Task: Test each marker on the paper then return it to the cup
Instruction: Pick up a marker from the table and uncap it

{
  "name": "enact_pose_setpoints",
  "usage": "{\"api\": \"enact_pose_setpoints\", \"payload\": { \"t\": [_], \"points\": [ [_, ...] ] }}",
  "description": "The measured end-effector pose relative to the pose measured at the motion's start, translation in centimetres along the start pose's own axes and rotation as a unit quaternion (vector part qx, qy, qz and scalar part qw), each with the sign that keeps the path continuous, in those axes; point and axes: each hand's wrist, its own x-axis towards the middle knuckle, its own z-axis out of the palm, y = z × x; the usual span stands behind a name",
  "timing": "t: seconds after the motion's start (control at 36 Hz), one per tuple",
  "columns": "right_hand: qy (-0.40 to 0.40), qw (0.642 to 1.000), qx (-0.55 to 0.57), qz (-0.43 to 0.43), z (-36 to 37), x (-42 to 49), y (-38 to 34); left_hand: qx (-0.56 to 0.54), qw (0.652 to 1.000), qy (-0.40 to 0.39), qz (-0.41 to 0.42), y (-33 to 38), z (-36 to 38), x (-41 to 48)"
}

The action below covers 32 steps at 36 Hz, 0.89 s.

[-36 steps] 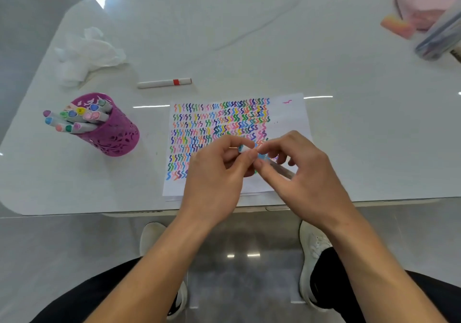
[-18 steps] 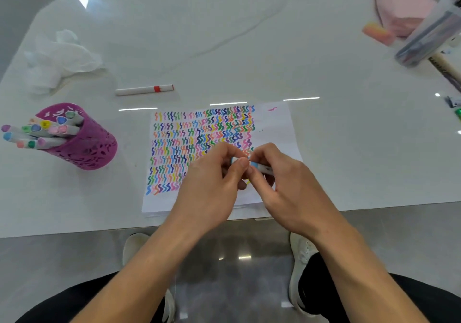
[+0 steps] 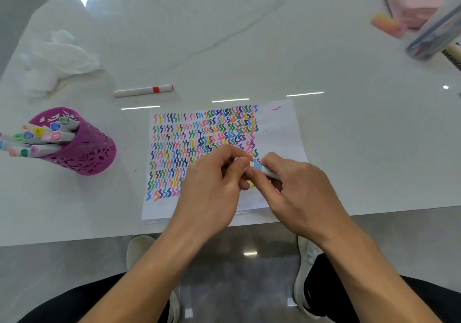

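A white sheet of paper (image 3: 282, 133), filled with rows of coloured squiggles, lies near the table's front edge. Over its lower right part both hands meet on one white marker with a light blue band (image 3: 259, 167). My left hand (image 3: 214, 188) pinches the marker's left end, the cap end, between thumb and fingers. My right hand (image 3: 296, 193) grips its barrel. The marker's tip is hidden. A purple perforated cup (image 3: 87, 153) stands at the left, with several markers leaning out to the left.
A white marker with a red band (image 3: 143, 90) lies behind the paper. Crumpled white tissue (image 3: 57, 61) sits at the far left. At the far right corner are a pink bag (image 3: 416, 1), an orange-pink eraser (image 3: 386, 24) and a clear tube of pens (image 3: 436, 33).
Both hands stay joined on the blue-banded marker over the paper's lower right. The view has shifted a little, so the cup sits further left in frame than one second ago.
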Motion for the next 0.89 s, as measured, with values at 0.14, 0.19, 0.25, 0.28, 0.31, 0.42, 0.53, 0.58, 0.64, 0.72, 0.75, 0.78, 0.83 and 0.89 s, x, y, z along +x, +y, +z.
{"api": "enact_pose_setpoints", "payload": {
  "t": [0.14,0.19,0.25,0.28,0.31,0.42,0.53,0.58,0.64,0.72,0.75,0.78,0.83,0.89],
  "points": [
    [0.025,0.999,-0.043,-0.013,0.08,-0.13,-0.28,-0.017,1.000,-0.015,-0.013,0.09,-0.32,0.05],
    [0.030,0.998,-0.053,-0.016,0.12,-0.21,-0.29,-0.024,0.999,-0.021,-0.019,0.11,-0.39,0.06],
    [0.030,0.997,-0.062,-0.015,0.15,-0.27,-0.29,-0.031,0.999,-0.024,-0.026,0.05,-0.44,0.06],
    [0.031,0.997,-0.064,-0.014,0.13,-0.28,-0.31,-0.035,0.999,-0.025,-0.030,0.01,-0.46,0.07],
    [0.031,0.997,-0.063,-0.014,0.11,-0.25,-0.34,-0.039,0.998,-0.025,-0.032,-0.06,-0.47,0.07],
    [0.030,0.998,-0.062,-0.010,0.08,-0.25,-0.44,-0.043,0.998,-0.025,-0.038,-0.11,-0.51,0.08],
    [0.032,0.997,-0.064,-0.006,0.04,-0.30,-0.56,-0.041,0.998,-0.024,-0.041,-0.13,-0.51,0.07],
    [0.031,0.998,-0.061,-0.006,-0.07,-0.30,-0.67,-0.042,0.998,-0.024,-0.043,-0.14,-0.46,0.07],
    [0.031,0.998,-0.062,-0.004,-0.16,-0.30,-0.75,-0.041,0.998,-0.024,-0.044,-0.16,-0.43,0.10],
    [0.027,0.998,-0.064,0.006,-0.16,-0.35,-0.73,-0.038,0.998,-0.025,-0.048,-0.12,-0.41,0.14],
    [0.026,0.998,-0.062,0.010,-0.14,-0.36,-0.75,-0.038,0.998,-0.026,-0.050,-0.09,-0.39,0.15],
    [0.025,0.998,-0.061,0.013,-0.12,-0.37,-0.78,-0.039,0.998,-0.027,-0.052,-0.05,-0.39,0.15],
    [0.024,0.998,-0.062,0.019,-0.10,-0.39,-0.83,-0.042,0.997,-0.028,-0.058,-0.04,-0.34,0.15],
    [0.023,0.998,-0.060,0.026,-0.06,-0.44,-0.70,-0.049,0.997,-0.026,-0.062,-0.06,-0.36,0.20]
  ]
}}
